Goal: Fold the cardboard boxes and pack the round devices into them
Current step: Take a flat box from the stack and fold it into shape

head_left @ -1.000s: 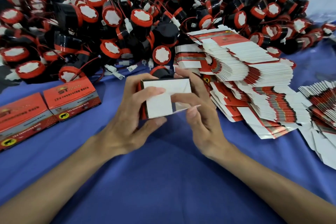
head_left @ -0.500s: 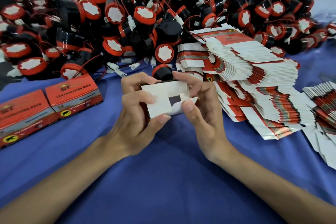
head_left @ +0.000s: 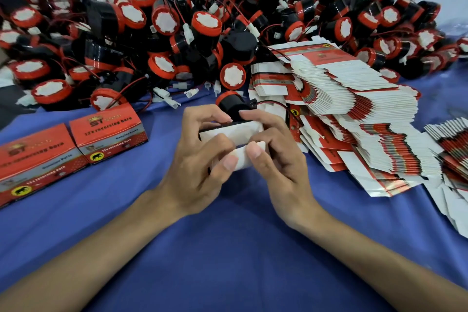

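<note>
Head view looks down on my two hands meeting over the blue cloth point(head_left: 228, 248), with a half-folded box point(head_left: 228, 132) between them. My left hand point(head_left: 195, 167) curls its fingers over the top of the box and sets its thumb on the white end flap point(head_left: 243, 161). My right hand point(head_left: 281, 167) mirrors it from the other side, fingers hooked over the upper edge and thumb tip on the same flap. Both are closed on this one carton and hold nothing else. I cannot tell whether its underside rests on the cloth.

One round device point(head_left: 229, 105) lies just behind my fingertips, at the foot of the big pile of devices point(head_left: 164, 20). The stack of flat cartons point(head_left: 354, 99) fans out to my right, and two finished boxes point(head_left: 109, 132) sit well to my left.

I judge this card to be thin, light and springy, so the creases will want to open again unless I pin them. The printed outside looks glossy and may slide under dry fingertips. A mid-panel squeeze would probably dent it, so I would grip along the folded edges and corners, where the walls brace each other. The device looks like hard plastic and heavier than its carton. Its thin red lead and white plug are likely to snag, so the round body is the place to take it.
</note>
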Motion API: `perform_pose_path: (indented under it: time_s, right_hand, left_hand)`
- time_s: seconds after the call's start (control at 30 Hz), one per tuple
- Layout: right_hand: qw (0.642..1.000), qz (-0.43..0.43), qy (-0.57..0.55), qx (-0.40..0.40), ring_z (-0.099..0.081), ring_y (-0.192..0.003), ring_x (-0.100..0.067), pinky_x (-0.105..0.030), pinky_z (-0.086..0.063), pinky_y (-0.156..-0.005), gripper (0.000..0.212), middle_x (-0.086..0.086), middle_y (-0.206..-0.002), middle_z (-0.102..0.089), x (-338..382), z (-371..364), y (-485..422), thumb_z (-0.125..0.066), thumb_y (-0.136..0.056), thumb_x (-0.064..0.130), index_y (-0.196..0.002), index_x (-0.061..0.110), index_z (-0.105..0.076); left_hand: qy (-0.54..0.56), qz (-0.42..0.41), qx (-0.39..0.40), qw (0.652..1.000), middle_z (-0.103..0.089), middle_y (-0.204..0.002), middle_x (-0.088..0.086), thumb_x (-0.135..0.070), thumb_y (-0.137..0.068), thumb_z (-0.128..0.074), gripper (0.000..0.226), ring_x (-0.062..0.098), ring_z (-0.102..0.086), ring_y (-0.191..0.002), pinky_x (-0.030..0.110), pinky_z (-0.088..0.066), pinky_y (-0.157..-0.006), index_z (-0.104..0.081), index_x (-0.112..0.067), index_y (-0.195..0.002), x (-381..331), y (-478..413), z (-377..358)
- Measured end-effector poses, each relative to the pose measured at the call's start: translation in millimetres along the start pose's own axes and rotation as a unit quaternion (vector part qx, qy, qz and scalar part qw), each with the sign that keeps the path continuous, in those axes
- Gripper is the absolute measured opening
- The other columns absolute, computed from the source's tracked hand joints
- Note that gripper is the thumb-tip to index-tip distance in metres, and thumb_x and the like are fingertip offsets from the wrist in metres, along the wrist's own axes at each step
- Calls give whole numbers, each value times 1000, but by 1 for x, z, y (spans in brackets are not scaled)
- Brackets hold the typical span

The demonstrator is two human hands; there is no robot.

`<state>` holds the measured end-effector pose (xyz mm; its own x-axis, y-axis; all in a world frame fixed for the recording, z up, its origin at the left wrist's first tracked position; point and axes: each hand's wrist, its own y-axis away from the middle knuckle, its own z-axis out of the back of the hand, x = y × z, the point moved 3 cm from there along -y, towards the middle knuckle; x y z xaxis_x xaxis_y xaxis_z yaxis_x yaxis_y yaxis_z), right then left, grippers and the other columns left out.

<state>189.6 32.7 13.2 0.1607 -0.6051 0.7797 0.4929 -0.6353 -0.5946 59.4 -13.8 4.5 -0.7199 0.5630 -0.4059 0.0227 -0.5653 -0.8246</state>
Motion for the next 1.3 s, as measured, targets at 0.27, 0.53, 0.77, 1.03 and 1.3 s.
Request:
perform_pose_path:
  time_s: [0.27,0.53,0.77,1.03,1.3]
  right_hand:
    - [999,-7,-5,-50,-53,-100,-9,-28,-41,-86,8,-5,-122,-53,-5,0,-2,-52,-89,25,-85,21,-47]
    - [983,-86,-156,33,-39,-133,-6,-24,-36,-104,38,-2,-141,-39,-15,2,-6,-52,-90,10,-126,12,-41]
    - [968,-195,-152,40,-51,-123,-11,-34,-43,-102,39,13,-125,-57,-24,0,-3,-53,-82,47,-121,43,-49]
    - [981,-152,-114,43,-55,-102,0,-18,-44,-85,36,26,-113,-56,-21,-1,-2,-46,-93,24,-128,29,-41]
    - [989,-118,-91,22,-56,-102,-10,-30,-49,-87,43,7,-117,-56,-20,1,-2,-47,-90,9,-129,28,-42]
  left_hand:
    - [83,85,-21,993,-30,-125,18,-38,-91,-54,41,30,-47,-121,30,-39,-102,-37,-5,-109,0,-2,-3]
    - [144,295,47,943,-55,-94,-35,-58,-74,-46,40,0,-56,-87,27,-47,-73,-44,-33,-105,13,-1,3]
    - [194,307,76,928,-50,-102,-37,-59,-78,-42,40,-2,-55,-98,17,-46,-78,-39,-36,-111,9,4,-2]
    - [240,260,63,933,-45,-119,-15,-37,-87,-46,33,-11,-49,-105,12,-46,-82,-37,-24,-116,6,6,-3]
    - [236,212,54,947,-48,-118,-17,-2,-92,-50,36,-10,-52,-106,8,-44,-82,-34,-20,-119,0,6,-7]
